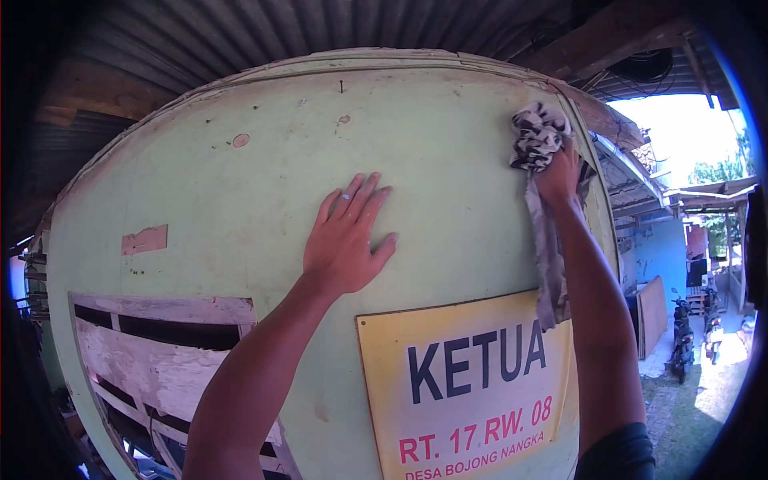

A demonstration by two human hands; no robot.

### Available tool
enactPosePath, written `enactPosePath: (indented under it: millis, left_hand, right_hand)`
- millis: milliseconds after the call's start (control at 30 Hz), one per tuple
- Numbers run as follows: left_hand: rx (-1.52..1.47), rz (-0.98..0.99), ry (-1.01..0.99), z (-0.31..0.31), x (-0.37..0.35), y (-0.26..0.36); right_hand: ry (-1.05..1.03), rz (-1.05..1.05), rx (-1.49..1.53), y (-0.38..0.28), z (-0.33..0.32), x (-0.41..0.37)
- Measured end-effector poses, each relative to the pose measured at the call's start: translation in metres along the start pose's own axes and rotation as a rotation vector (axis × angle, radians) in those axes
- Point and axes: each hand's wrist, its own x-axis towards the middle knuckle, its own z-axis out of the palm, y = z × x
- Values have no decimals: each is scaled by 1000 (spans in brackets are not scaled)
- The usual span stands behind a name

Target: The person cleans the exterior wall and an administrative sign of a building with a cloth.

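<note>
My left hand (350, 232) lies flat on the pale green wall panel (280, 176), its fingers apart and nothing in it. At the upper right of the panel, my right hand (558, 176) grips a bunched black-and-white cloth (540, 136) against the surface. A loose strip of the cloth hangs down along my forearm and over the top edge of a yellow and white sign (472, 392). Black letters on the sign read KETUA, with red lettering below. The cloth hides part of my right fingers.
Corrugated roofing (320, 28) and a wooden beam (612, 44) run overhead. A nail (342, 86) sticks out near the panel's top. At lower left is a slatted opening (160, 352). Parked motorcycles (682, 336) stand outside at right.
</note>
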Motion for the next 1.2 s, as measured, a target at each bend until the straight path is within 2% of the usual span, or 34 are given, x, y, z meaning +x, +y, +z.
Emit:
enactPosePath:
  millis: [33, 300, 333, 367, 433, 467, 533, 600, 633, 700, 733, 833, 867, 1000, 1133, 1167, 1200]
  left_hand:
    - [7, 5, -8, -3, 1, 0]
    - [-52, 12, 24, 3, -3, -6]
    - [-61, 3, 18, 4, -4, -5]
    - [-49, 6, 22, 3, -3, -6]
    - [-38, 13, 24, 3, -6, -6]
    - [-31, 13, 19, 2, -7, -7]
    - [-48, 25, 34, 2, -4, -5]
    - [-23, 22, 12, -1, -3, -6]
    - [-42, 44, 20, -3, -4, -7]
    - [20, 53, -31, -6, -3, -9]
    - [3, 78, -25, -7, 0, -5]
    - [-29, 29, -23, -8, 1, 0]
    - [-23, 31, -16, -8, 0, 0]
    - [-28, 28, -14, -9, 2, 0]
    - [25, 5, 15, -2, -3, 2]
    - [15, 19, 33, -1, -3, 1]
    - [5, 28, 52, -1, -4, 1]
  right_hand:
    - [0, 9, 77, 24, 9, 11]
    - [122, 66, 37, -55, 92, 104]
    - [-61, 78, 74, -91, 82, 114]
    - [-60, 31, 18, -119, 96, 120]
    - [-191, -123, 82, -181, 96, 109]
    - [-117, -319, 146, -203, 111, 107]
    - [-55, -491, 97, -252, 94, 74]
    - [-42, -648, 154, -265, 87, 58]
    - [-30, -724, 215, -261, 87, 51]
    - [-51, -665, 317, -243, 76, 31]
    - [-108, -653, 299, -228, 64, 30]
    - [-98, -606, 198, -172, 48, 47]
    - [-10, -545, 151, -147, 53, 54]
    - [102, -172, 26, -30, 38, 50]
    - [32, 277, -229, 64, 19, 31]
    - [67, 172, -377, 81, 22, 34]
    - [70, 229, -327, 80, 21, 38]
